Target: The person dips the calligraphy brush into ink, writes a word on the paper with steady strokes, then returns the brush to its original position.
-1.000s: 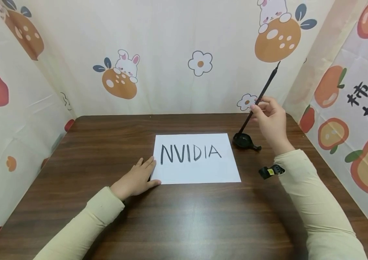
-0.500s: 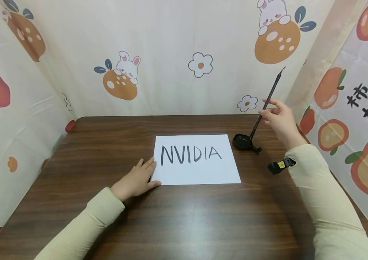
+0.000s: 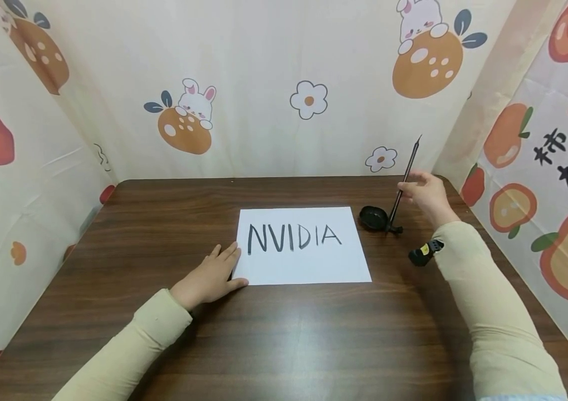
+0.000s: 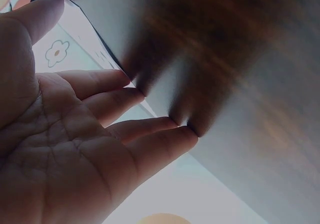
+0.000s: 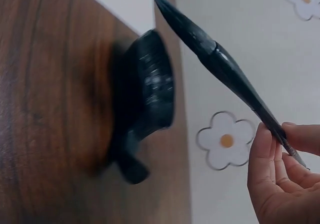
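A black writing brush stands steeply upright, its shaft pinched between the thumb and fingers of my right hand. Its bristle end is down, by the short handle of a small black ink dish. In the right wrist view the brush's dark bristles look apart from the dish and come to a point. My left hand rests with spread fingers on the left edge of a white sheet of paper lettered "NVIDIA" in black. The left wrist view shows its palm and extended fingers from below.
The brown wooden table runs under everything. A patterned curtain hangs behind its far edge, with more printed cloth on the right and left. A small black wrist camera sits at my right cuff.
The brush's lower end has moved right, from inside the ink dish to beside its handle. My right hand went right, then lower and slightly back. My left hand and the paper stay still.
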A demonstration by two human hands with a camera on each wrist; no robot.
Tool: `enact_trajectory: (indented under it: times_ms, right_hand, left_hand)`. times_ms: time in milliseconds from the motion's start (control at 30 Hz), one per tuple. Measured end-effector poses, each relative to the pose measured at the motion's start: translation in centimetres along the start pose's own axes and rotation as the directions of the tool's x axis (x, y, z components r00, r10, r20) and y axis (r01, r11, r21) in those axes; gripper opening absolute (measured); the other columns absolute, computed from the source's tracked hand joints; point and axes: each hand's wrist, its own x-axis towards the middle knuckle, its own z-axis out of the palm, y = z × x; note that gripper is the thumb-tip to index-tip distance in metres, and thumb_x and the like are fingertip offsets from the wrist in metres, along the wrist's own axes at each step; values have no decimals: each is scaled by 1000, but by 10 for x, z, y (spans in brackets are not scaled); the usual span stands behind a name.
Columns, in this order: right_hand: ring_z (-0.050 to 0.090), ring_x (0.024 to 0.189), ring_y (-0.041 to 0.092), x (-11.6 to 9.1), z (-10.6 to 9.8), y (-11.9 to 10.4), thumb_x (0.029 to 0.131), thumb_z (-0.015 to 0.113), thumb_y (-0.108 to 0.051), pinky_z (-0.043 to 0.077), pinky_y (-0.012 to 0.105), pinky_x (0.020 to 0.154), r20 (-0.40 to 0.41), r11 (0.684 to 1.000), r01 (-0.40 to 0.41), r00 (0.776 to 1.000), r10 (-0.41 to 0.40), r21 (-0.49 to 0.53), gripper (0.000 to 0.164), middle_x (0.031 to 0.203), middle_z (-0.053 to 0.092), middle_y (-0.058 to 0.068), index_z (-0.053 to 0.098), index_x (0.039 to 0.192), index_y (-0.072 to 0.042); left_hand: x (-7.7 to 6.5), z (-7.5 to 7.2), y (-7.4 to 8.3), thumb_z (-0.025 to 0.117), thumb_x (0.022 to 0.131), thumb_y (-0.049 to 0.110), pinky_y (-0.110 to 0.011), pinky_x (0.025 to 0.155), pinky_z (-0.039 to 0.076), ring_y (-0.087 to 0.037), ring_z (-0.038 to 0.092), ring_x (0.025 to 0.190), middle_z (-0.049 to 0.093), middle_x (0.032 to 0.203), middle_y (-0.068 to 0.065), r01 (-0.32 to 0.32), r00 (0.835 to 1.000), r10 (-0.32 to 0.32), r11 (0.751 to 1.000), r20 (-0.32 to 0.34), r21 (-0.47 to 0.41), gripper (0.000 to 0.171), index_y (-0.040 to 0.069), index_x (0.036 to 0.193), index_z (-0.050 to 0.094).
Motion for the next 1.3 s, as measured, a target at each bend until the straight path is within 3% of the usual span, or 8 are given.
enact_trajectory:
  times_ms: [300,433,600,767,1100,1300]
  right_hand:
    - [63,69,-4,11,5,20,98,60,-17,59,22,78,-1,998,-58,998,58,17,66,82,57,-15,28,152,2]
    - [63,67,-5,14,6,30,98,59,-17,57,18,71,-12,997,-74,997,74,1,63,84,58,-13,31,150,4]
    - [61,65,-7,17,7,41,99,57,-16,56,16,69,6,995,-87,996,87,-48,60,105,58,2,33,149,6]
    - [58,68,-6,18,10,47,100,54,-14,57,17,73,34,994,-104,994,106,-45,57,129,48,18,32,148,8]
    - [56,76,-1,18,14,55,99,55,-13,57,17,75,37,988,-134,990,137,-75,56,130,45,19,35,146,10]
    - [57,68,-5,17,15,58,99,55,-12,56,15,72,31,986,-137,990,141,-100,53,136,45,25,37,144,11]
  left_hand:
    - [-1,-3,1,59,96,43,-68,110,29,-56,22,142,25,159,-24,3,1000,-3,1000,-6,4,76,-6,149,33]
    - [-1,-4,2,59,96,43,-68,109,29,-56,22,142,24,160,-23,11,1000,-11,1000,0,-3,77,-5,150,32]
    - [-1,-5,2,59,96,43,-69,108,30,-57,21,142,23,160,-23,16,1000,-16,1000,5,-5,77,-5,150,32]
    - [-2,-5,3,59,96,44,-70,108,30,-57,21,142,23,160,-22,18,1000,-18,1000,9,-10,78,-5,150,32]
    - [-3,-5,4,60,96,43,-70,107,30,-57,21,142,24,160,-23,16,1000,-16,1000,6,-16,77,-5,150,32]
    - [-3,-4,4,60,96,43,-70,107,30,-57,21,142,24,160,-23,20,1000,-20,1000,8,-13,78,-5,150,32]
